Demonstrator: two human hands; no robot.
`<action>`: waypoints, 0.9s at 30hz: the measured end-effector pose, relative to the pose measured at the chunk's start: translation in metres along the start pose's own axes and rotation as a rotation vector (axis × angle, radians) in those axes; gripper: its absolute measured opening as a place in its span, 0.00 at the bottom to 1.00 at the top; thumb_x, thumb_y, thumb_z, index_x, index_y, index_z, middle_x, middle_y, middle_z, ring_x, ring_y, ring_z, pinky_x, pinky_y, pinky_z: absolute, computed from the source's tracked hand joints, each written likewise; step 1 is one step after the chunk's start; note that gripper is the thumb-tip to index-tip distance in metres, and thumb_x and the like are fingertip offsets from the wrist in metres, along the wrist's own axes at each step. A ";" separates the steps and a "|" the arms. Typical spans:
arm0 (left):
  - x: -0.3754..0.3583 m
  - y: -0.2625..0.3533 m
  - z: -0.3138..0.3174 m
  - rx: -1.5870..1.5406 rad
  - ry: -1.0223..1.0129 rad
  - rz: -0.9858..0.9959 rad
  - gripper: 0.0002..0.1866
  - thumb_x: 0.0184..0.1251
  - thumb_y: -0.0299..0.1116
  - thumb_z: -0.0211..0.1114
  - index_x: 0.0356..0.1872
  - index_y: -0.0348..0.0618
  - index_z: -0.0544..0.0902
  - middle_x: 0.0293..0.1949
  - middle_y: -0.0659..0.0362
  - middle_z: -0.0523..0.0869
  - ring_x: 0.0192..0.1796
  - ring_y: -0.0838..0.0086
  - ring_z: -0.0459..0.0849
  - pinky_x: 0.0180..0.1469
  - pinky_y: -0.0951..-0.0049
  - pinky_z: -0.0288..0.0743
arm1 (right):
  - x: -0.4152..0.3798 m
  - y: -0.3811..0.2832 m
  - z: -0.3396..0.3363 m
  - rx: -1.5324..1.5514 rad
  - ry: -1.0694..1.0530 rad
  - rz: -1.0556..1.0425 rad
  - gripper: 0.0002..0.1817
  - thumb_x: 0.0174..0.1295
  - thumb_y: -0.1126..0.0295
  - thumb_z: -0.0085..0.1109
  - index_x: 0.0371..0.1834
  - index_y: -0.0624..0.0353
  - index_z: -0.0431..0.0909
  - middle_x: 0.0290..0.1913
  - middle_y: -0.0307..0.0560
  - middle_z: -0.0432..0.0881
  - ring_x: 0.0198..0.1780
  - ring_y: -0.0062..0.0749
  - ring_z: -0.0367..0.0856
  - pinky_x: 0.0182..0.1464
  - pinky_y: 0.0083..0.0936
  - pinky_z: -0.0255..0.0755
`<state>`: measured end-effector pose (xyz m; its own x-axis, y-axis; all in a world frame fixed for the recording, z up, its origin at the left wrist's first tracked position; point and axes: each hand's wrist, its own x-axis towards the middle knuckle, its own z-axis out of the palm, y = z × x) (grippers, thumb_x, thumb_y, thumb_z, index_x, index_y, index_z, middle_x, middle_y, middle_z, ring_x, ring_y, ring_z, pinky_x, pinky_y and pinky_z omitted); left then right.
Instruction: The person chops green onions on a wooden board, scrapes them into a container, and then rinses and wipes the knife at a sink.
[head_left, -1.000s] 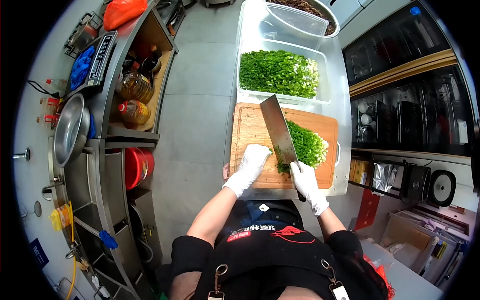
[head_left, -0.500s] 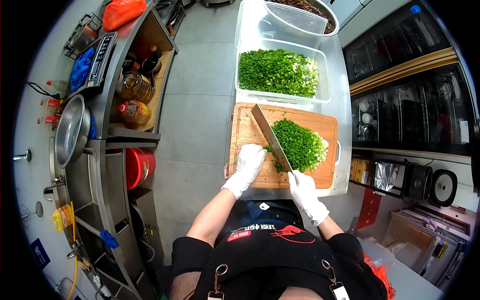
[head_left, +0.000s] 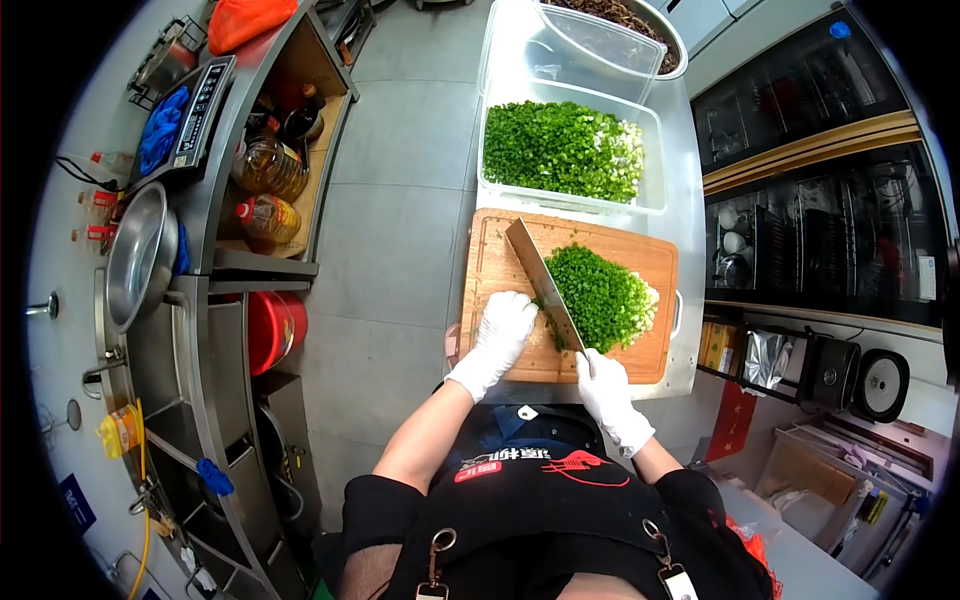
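Observation:
My right hand [head_left: 607,393], in a white glove, is closed round the handle of a cleaver [head_left: 548,287]. The blade slants up and left across the wooden cutting board [head_left: 490,250], beside a heap of chopped green onions [head_left: 597,295] on its right. My left hand [head_left: 505,330], also gloved, is on the board left of the blade with its fingers curled. A bit of green shows between its fingertips and the blade; the rest of what it grips is hidden.
Behind the board stands a clear plastic container [head_left: 655,180] filled with chopped green onions. Beyond it are another clear container [head_left: 590,45] and a bowl of dark brown pieces [head_left: 625,18]. Steel counters [head_left: 215,330] line the left, a glass-doored cabinet [head_left: 820,220] the right.
The view has shifted slightly. My left hand's fingers sit a little differently beside the blade. The cleaver stays in my right hand at nearly the same slant, next to the chopped heap.

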<state>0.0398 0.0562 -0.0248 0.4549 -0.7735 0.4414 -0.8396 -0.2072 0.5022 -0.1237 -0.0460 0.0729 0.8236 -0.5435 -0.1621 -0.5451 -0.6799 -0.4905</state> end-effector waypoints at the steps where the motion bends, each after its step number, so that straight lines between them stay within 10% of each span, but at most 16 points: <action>1: 0.000 0.000 0.000 0.000 -0.024 -0.008 0.09 0.51 0.28 0.61 0.35 0.41 0.81 0.35 0.55 0.79 0.42 0.62 0.79 0.47 0.62 0.72 | -0.001 -0.002 0.001 -0.065 -0.002 -0.001 0.11 0.68 0.65 0.54 0.30 0.58 0.75 0.23 0.56 0.80 0.26 0.53 0.81 0.31 0.44 0.74; 27: -0.007 -0.004 0.000 -0.041 0.011 0.028 0.10 0.52 0.25 0.63 0.37 0.39 0.82 0.37 0.54 0.83 0.42 0.61 0.81 0.47 0.63 0.73 | 0.010 -0.003 0.010 -0.038 -0.116 0.100 0.12 0.71 0.63 0.49 0.35 0.59 0.77 0.24 0.62 0.81 0.29 0.58 0.82 0.35 0.49 0.74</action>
<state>0.0400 0.0627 -0.0294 0.4347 -0.7720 0.4638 -0.8392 -0.1603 0.5196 -0.1118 -0.0441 0.0640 0.7765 -0.5503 -0.3068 -0.6287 -0.6446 -0.4350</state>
